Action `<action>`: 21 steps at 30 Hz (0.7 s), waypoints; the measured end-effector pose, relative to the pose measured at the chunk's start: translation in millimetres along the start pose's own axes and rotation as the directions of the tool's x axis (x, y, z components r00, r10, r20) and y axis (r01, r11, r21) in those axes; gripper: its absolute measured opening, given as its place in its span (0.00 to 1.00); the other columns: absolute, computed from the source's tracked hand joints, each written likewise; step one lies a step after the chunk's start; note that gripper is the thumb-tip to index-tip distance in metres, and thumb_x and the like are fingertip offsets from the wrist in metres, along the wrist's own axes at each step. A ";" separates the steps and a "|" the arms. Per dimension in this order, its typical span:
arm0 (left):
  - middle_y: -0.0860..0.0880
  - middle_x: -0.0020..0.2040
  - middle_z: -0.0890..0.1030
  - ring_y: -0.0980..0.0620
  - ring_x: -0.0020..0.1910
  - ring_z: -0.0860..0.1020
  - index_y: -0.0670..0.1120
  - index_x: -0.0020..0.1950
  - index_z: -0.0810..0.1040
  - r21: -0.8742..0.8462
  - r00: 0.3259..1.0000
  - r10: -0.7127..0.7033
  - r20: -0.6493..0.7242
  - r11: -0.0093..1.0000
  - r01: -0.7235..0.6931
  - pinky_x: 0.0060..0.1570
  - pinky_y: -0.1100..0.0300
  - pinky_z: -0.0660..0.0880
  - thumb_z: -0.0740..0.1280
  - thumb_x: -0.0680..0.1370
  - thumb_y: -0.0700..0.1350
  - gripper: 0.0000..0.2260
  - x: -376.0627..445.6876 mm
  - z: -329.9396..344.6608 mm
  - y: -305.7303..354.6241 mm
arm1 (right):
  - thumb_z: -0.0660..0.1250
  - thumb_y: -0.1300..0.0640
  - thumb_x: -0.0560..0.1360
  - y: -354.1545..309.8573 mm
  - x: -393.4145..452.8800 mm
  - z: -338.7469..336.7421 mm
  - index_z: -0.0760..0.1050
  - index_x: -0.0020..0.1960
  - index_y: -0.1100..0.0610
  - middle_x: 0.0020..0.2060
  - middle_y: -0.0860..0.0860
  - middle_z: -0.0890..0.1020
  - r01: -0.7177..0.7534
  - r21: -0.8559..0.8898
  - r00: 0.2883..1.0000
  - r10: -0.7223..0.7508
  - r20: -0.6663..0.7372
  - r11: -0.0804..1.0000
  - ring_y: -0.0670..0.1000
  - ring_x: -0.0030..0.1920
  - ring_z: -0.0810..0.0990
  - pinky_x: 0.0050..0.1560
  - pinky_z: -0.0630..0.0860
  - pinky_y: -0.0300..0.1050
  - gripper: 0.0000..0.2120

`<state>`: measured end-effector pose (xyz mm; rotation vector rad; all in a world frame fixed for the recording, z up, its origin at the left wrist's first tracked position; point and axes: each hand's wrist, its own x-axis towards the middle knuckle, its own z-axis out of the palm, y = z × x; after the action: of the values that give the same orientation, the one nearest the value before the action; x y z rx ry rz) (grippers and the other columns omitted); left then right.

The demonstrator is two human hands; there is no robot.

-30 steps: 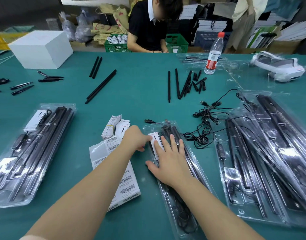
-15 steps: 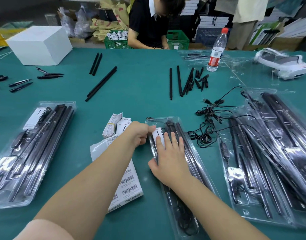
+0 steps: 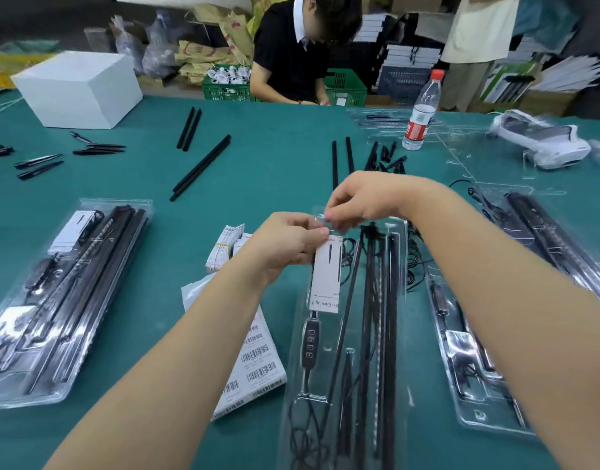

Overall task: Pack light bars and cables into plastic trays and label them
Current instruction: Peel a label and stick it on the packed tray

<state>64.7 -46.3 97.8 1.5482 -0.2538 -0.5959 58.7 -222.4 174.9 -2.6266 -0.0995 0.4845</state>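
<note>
A clear plastic tray [image 3: 402, 385] with black light bars [image 3: 390, 300], a cable with a controller [image 3: 309, 342] and a white card [image 3: 326, 276] is tilted up towards me at the centre. My left hand [image 3: 285, 245] pinches the tray's top left edge beside the card. My right hand [image 3: 366, 198] pinches the tray's top rim just above. A sheet of barcode labels [image 3: 254, 361] lies on the table under my left forearm.
A filled tray [image 3: 59, 293] lies at the left, and more trays [image 3: 475, 351] at the right. Loose black bars [image 3: 200, 167], a cable tangle [image 3: 414, 262], a water bottle [image 3: 422, 110], a white box [image 3: 78, 88] and a white headset [image 3: 543, 140] lie farther back. A person works across the table.
The tray lay flat under both my hands, the right palm pressing it. Now both hands pinch its top end and it is lifted and tilted towards me.
</note>
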 end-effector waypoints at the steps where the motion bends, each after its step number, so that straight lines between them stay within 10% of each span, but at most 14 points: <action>1: 0.46 0.41 0.81 0.50 0.38 0.79 0.42 0.45 0.80 -0.003 1.000 0.020 -0.004 1.000 -0.020 0.38 0.61 0.80 0.69 0.79 0.37 0.03 -2.1 1.6 1.0 | 0.70 0.52 0.78 -0.2 -1.3 -3.0 0.84 0.46 0.52 0.38 0.46 0.87 -0.002 0.029 0.999 0.001 0.033 1.000 0.43 0.41 0.85 0.43 0.74 0.36 0.06; 10: 0.46 0.39 0.83 0.49 0.36 0.78 0.44 0.44 0.82 -0.046 0.982 0.022 -0.190 0.998 -0.032 0.41 0.56 0.76 0.69 0.79 0.41 0.05 -1.0 14.8 1.6 | 0.71 0.56 0.78 5.9 -8.6 -2.8 0.85 0.48 0.54 0.42 0.49 0.87 -0.037 0.133 0.999 0.039 -0.011 0.990 0.48 0.48 0.85 0.65 0.74 0.52 0.04; 21: 0.48 0.34 0.80 0.54 0.27 0.76 0.45 0.39 0.77 -0.020 0.952 0.020 -0.305 0.999 -0.027 0.28 0.65 0.73 0.72 0.74 0.39 0.06 4.3 33.8 6.0 | 0.73 0.65 0.74 19.2 -10.6 14.6 0.86 0.48 0.56 0.40 0.55 0.87 -0.055 0.325 0.986 0.103 -0.133 0.944 0.47 0.40 0.83 0.56 0.78 0.44 0.07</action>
<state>52.1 -78.0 103.9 1.5876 -0.0292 -0.3321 43.4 -234.8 157.4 -2.3413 0.1248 0.3005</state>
